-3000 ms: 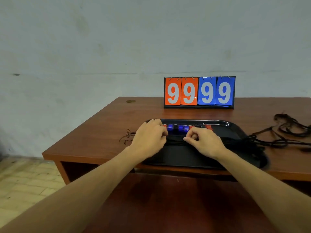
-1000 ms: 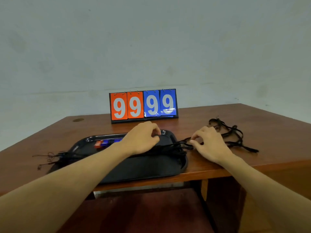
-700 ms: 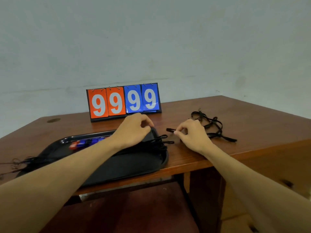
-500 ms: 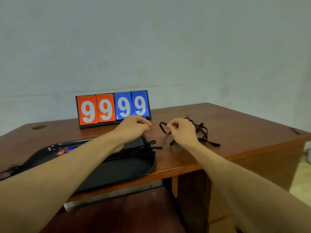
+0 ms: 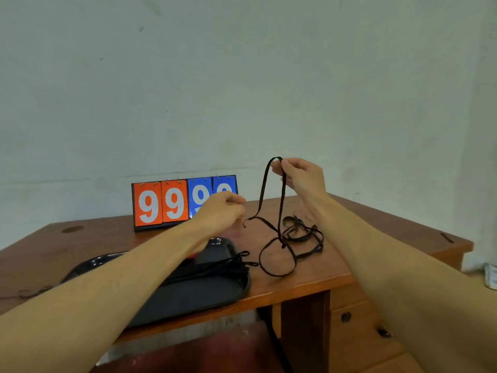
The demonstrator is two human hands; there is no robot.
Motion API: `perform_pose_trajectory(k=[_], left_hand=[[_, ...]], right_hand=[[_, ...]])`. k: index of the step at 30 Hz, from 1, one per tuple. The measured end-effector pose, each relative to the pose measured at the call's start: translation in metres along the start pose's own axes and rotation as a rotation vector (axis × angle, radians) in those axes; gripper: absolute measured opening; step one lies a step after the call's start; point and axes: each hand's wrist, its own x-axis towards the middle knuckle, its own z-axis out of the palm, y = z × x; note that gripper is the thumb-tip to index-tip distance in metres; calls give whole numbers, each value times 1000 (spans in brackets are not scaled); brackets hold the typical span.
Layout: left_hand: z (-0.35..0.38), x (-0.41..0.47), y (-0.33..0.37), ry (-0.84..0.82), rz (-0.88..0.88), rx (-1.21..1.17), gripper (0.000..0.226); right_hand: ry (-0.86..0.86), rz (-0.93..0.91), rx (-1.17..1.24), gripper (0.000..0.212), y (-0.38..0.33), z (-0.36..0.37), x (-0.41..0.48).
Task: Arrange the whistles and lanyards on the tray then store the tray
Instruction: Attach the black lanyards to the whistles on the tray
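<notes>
Right grip (image 5: 295,176) pinches a lanyard (image 5: 281,208) held up above the surface (image 5: 107,238), right of tray (image 5: 201,300); left grip (image 5: 223,208) curled, contents indeterminate.

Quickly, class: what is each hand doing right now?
Left hand: fingers curled; cannot tell whether it holds anything.
Right hand: pinching a black lanyard.

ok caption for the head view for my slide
Right hand holds a black lanyard up above the desk beside the tray.
</notes>
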Motion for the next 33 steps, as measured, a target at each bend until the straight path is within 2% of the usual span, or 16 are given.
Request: perform_pose_trajectory(k=[5, 9, 11, 13, 15, 17, 21, 25, 29, 33], left_hand=[[13, 4, -1, -68, 30, 141, 60], [32, 10, 1, -49, 52, 365, 77], [42, 14, 4, -60, 63, 491, 72], [51, 18, 6, -74, 90, 557, 52], [55, 19, 7, -107, 116, 557, 31], [53, 18, 8, -164, 138, 485, 22], [33, 12, 22, -122, 216, 448, 26], [8, 5, 34, -168, 225, 466, 23], [-10, -12, 40, -278, 204, 496, 24], [-29, -23, 34, -283, 207, 505, 21]], right_hand=[[-82, 51, 217, 19, -22, -5, -6], [-150, 91, 212, 23, -29, -13, -15], [-167, 113, 210, 22, -29, -17, -21], [-186, 128, 257, 20, -29, -20, -26], [-195, 133, 264, 18, -30, -24, -30], [-179, 146, 246, 17, -27, -29, -34], [-86, 233, 123, 15, -16, -34, -39], [-40, 358, -228, 20, 1, -21, -38], [-11, 243, -570, 25, 1, 4, -36], [-53, 124, -446, 34, -12, 31, -50]])
